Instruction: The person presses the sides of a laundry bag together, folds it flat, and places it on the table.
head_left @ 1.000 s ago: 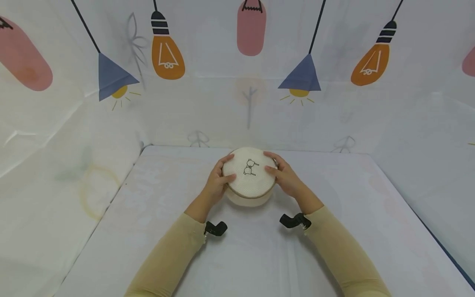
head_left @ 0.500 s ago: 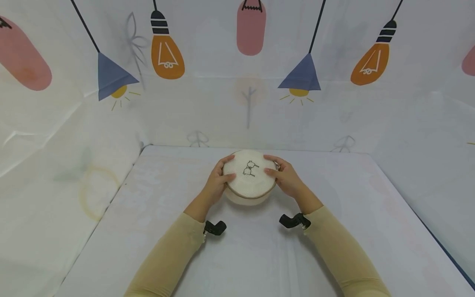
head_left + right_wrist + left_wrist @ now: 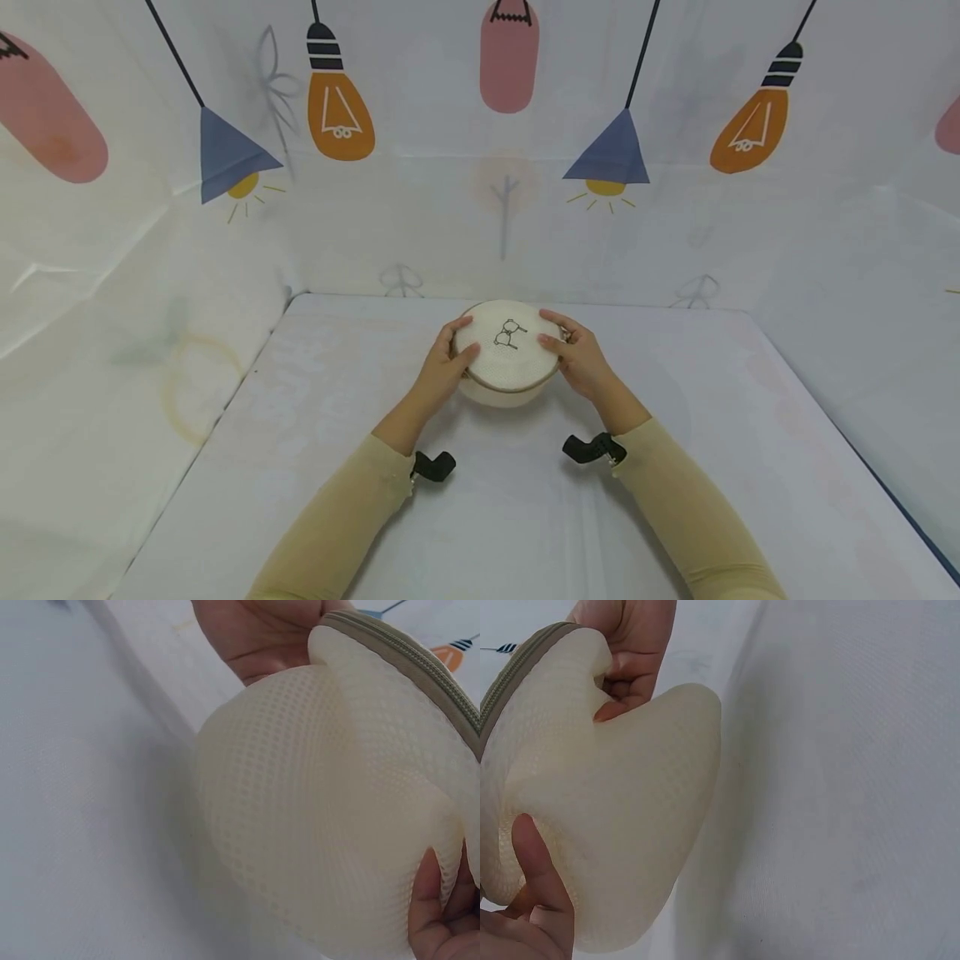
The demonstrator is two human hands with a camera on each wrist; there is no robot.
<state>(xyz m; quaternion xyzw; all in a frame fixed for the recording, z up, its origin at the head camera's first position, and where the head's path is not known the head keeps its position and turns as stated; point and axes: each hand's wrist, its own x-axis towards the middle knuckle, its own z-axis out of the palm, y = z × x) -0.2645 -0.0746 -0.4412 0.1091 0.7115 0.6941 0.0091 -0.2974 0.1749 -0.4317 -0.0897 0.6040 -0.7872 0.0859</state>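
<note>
Gripping the cream mesh bag (image 3: 501, 367) by opposite sides, near the far edge of the worktop (image 3: 510, 508), the left hand (image 3: 440, 367) and right hand (image 3: 585, 360) seem mid-job — grasp made, release not yet done

Both arms (image 3: 330, 521) stretched forward, left grip (image 3: 441, 368) curled, right grip (image 3: 583, 360) curled opposite

pale, creased sheeting (image 3: 435, 221) printed with blue lamps (image 3: 611, 154) and orange bulbs (image 3: 341, 117) rises behind a white table (image 3: 510, 525).
</note>
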